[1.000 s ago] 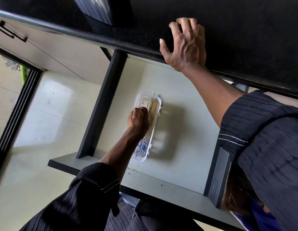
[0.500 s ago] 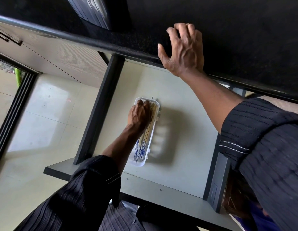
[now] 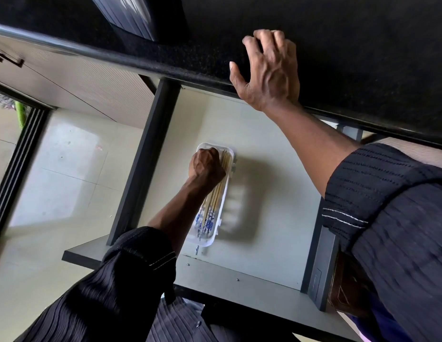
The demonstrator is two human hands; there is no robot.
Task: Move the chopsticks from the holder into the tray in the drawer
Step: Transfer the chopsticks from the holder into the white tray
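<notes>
A white plastic tray (image 3: 213, 240) lies lengthwise on the pale floor of the open drawer (image 3: 276, 193). Several wooden chopsticks (image 3: 215, 202) with blue-and-white patterned ends lie in it, patterned ends towards me. One patterned tip (image 3: 197, 249) pokes out past the tray's near end. My left hand (image 3: 206, 166) is down in the far end of the tray, fingers curled over the chopsticks' plain ends. My right hand (image 3: 269, 72) rests flat on the black countertop (image 3: 363, 58) above the drawer, fingers spread, holding nothing.
A ribbed dark-grey object (image 3: 133, 18) stands on the countertop at the top edge. The drawer has a dark left wall (image 3: 143, 159) and a grey front panel (image 3: 239, 287). Pale floor tiles (image 3: 54, 181) lie to the left.
My left hand has slid along the tray from its middle to its far end and curled tighter. The right hand has stayed on the countertop.
</notes>
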